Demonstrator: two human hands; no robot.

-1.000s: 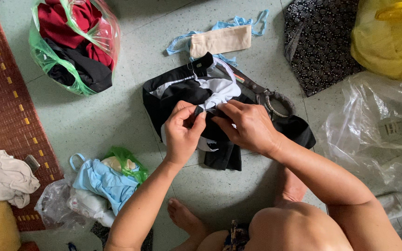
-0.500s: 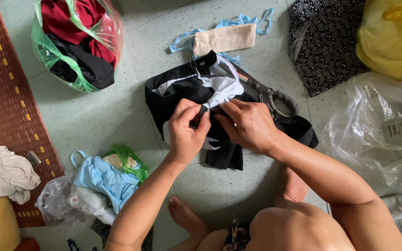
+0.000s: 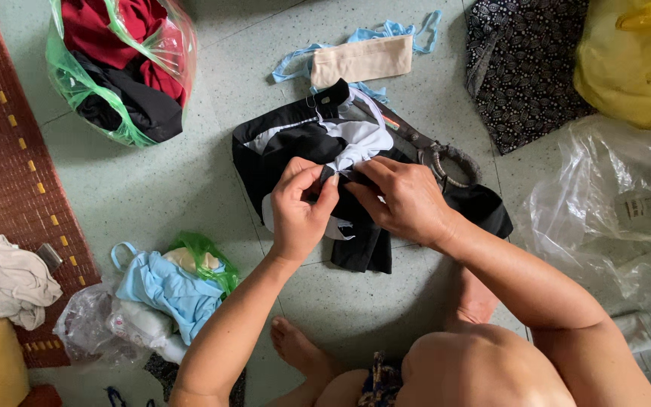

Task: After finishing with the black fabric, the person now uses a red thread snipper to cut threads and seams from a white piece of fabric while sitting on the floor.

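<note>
Two hands pinch a black-and-white garment spread on the floor.

The black-and-white garment (image 3: 318, 143) lies under both hands; the left hand (image 3: 299, 207) and the right hand (image 3: 404, 197) are each closed in a pinch on its fabric, fingertips nearly meeting. Scissors (image 3: 435, 151) rest just beyond the right hand, touching the cloth.

Soft, even daylight fills the scene, bright without harsh glare. A faint shadow falls at six o'clock beneath the black-and-white fabric garment (image 3: 340, 151). The crumpled clear plastic sheet (image 3: 612, 196) at three o'clock shows mild sheen. Focus is sharp throughout.
</note>
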